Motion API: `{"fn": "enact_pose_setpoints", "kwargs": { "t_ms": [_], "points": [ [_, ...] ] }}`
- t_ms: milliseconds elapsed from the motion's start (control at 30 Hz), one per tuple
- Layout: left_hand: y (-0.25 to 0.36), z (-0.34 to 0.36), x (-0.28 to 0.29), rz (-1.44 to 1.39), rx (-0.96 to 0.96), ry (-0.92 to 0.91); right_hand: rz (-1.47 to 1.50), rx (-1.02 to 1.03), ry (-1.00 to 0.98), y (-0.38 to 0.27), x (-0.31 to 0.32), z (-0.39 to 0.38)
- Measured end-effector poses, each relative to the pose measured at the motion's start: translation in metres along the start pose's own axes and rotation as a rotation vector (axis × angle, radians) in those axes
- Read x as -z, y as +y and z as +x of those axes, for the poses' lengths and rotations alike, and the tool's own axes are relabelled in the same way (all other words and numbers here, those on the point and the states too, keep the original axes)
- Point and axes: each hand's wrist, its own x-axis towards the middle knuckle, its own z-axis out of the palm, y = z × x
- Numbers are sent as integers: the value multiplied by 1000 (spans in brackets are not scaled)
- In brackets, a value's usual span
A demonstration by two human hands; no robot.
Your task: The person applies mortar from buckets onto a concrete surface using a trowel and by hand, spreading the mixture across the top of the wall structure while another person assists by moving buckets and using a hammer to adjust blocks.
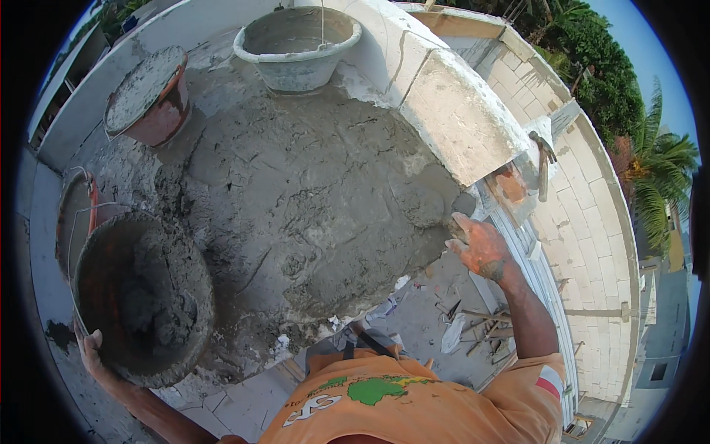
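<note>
A mortar-caked bucket (201, 259) with a wire handle is tilted toward me at the left, wet grey mortar (159, 296) clinging inside. My left hand (90, 349) grips its outer lower side, the fingers partly hidden behind it. A broad layer of wet mortar (296, 192) covers the surface in front of me. At that layer's right edge, my right hand (479, 248) is closed, smeared with mortar. Its fingers curl round something mostly hidden, beside a lump of mortar (418, 203).
Another bucket (66, 222) stands behind the tilted one. Farther back are a reddish mortar-filled bucket (166, 111) and a round grey tub (303, 70). A hammer (543, 166) lies on the wall at right. Beyond the near edge, a lower floor (421, 325) holds scattered tools.
</note>
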Motion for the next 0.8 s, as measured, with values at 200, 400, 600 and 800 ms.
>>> {"fn": "enact_pose_setpoints", "kwargs": {
  "t_ms": [200, 400, 600, 800],
  "points": [
    [5, -4, -11, -1, -88, -1, 30, 12, 114, 0, 21, 53],
    [6, -9, -16, 38, -63, 44, -84, -42, 76, -12, 22, 100],
    [19, -23, -38, 28, -48, 28, 463, -198, -104, -36, 46, 100],
    [13, -16, -29, -95, -49, 14, 718, -67, -230, -39, 47, 126]
  ]
}}
